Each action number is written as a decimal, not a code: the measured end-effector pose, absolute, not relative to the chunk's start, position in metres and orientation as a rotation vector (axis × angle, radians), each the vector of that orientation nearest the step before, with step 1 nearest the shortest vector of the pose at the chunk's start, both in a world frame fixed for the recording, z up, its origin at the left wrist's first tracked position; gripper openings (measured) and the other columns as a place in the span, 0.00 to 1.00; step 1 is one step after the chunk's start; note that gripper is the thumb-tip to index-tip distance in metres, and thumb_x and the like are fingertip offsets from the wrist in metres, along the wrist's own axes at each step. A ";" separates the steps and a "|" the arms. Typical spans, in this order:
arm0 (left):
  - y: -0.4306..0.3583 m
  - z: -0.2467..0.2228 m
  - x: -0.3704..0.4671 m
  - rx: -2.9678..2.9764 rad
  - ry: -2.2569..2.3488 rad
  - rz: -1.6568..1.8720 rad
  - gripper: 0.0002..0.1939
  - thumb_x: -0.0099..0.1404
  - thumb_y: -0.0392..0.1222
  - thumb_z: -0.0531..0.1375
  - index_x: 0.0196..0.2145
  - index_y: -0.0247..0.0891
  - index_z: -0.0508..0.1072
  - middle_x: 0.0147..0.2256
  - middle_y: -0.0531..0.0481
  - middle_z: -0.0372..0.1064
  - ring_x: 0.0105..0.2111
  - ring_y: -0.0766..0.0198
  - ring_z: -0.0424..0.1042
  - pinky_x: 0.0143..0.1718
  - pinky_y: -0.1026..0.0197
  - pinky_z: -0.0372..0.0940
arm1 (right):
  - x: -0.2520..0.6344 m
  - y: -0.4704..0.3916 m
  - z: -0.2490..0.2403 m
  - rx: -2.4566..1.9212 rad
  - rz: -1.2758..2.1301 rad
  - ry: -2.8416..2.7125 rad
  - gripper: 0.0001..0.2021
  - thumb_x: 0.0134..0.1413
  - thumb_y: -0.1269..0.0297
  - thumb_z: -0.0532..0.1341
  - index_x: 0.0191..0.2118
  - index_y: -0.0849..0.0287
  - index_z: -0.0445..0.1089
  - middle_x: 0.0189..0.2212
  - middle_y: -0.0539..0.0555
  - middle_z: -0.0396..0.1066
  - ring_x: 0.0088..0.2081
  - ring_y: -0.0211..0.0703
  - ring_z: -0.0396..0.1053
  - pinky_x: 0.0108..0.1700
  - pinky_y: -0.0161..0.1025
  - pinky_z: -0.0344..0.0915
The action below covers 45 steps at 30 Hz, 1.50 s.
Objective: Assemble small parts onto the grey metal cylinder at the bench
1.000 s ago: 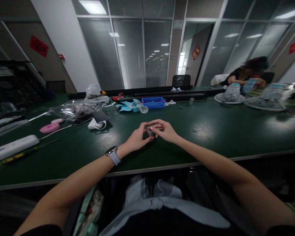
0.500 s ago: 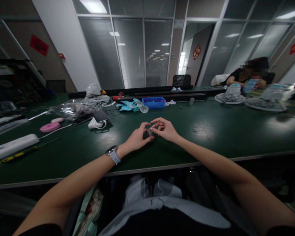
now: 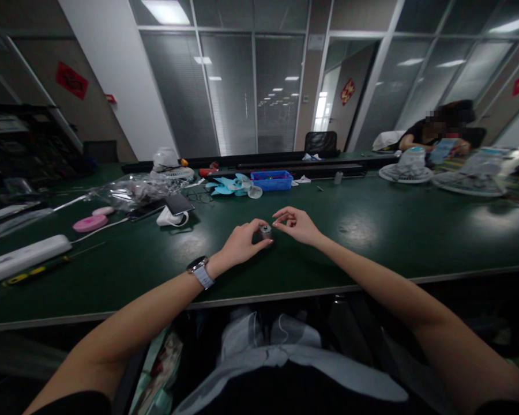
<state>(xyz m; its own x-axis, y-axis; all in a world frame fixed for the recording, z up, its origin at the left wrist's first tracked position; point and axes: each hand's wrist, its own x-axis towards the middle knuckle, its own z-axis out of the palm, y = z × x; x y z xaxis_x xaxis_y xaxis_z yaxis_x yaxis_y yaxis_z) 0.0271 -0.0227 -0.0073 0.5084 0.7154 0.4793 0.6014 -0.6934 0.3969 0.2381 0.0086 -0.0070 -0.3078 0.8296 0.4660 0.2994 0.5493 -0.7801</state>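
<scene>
- Apparently for steadiness, the left hand (image 3: 242,242) grasps a small metal cylinder (image 3: 266,232) by its side, upright, nearer than the blue tray (image 3: 271,185), leaving its top exposed.
- The right hand (image 3: 300,226), apart from the cylinder, brings thumb and forefinger close; I cannot tell whether they pinch anything.
- Light-blue fan blades (image 3: 227,186) lie left of the tray, probably out of the hands' way.

Tall grey glass panels (image 3: 231,98) stand in the upper middle of the frame; to their left is a wide white pillar (image 3: 125,80), at their lower right a black mesh chair (image 3: 320,142).
</scene>
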 end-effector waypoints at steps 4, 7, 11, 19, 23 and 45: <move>-0.022 -0.007 0.026 2.573 1.157 0.951 0.19 0.61 0.50 0.60 0.48 0.41 0.66 0.43 0.47 0.72 0.42 0.56 0.72 0.43 0.55 0.65 | 0.243 0.016 -0.016 -1.038 0.805 -1.972 0.15 0.44 0.65 0.65 0.41 0.65 0.71 0.27 0.52 0.73 0.18 0.26 0.58 0.21 0.27 0.54; -0.022 -0.008 0.026 2.569 1.159 0.954 0.19 0.61 0.49 0.60 0.48 0.42 0.66 0.42 0.47 0.72 0.42 0.56 0.72 0.43 0.55 0.65 | 0.243 0.016 -0.018 -1.106 0.892 -2.010 0.15 0.44 0.69 0.65 0.41 0.65 0.71 0.27 0.52 0.73 0.18 0.27 0.60 0.21 0.27 0.56; -0.022 -0.009 0.025 2.570 1.159 0.941 0.19 0.61 0.49 0.60 0.48 0.42 0.66 0.43 0.47 0.72 0.42 0.56 0.72 0.42 0.55 0.65 | 0.243 0.014 -0.017 -1.108 0.898 -2.030 0.18 0.42 0.68 0.67 0.43 0.63 0.71 0.31 0.53 0.75 0.20 0.27 0.63 0.22 0.28 0.59; -0.023 -0.008 0.026 2.552 1.135 0.955 0.18 0.61 0.48 0.60 0.47 0.41 0.66 0.43 0.48 0.72 0.42 0.57 0.72 0.43 0.56 0.65 | 0.239 0.013 -0.021 -1.114 0.808 -2.057 0.17 0.41 0.69 0.67 0.41 0.64 0.72 0.30 0.53 0.75 0.19 0.27 0.61 0.22 0.28 0.57; -0.024 -0.007 0.026 2.505 1.109 0.948 0.19 0.61 0.48 0.60 0.49 0.42 0.65 0.41 0.49 0.73 0.40 0.58 0.73 0.40 0.58 0.66 | 0.236 0.011 -0.017 -1.077 0.707 -1.920 0.14 0.44 0.66 0.66 0.40 0.63 0.72 0.30 0.53 0.75 0.17 0.26 0.57 0.20 0.28 0.53; -0.020 -0.010 0.026 2.471 0.982 0.831 0.22 0.63 0.51 0.58 0.52 0.41 0.62 0.41 0.48 0.74 0.38 0.58 0.74 0.39 0.58 0.66 | 0.220 -0.013 0.001 -0.743 0.668 -1.866 0.10 0.51 0.61 0.64 0.38 0.60 0.70 0.35 0.54 0.75 0.24 0.32 0.64 0.25 0.32 0.58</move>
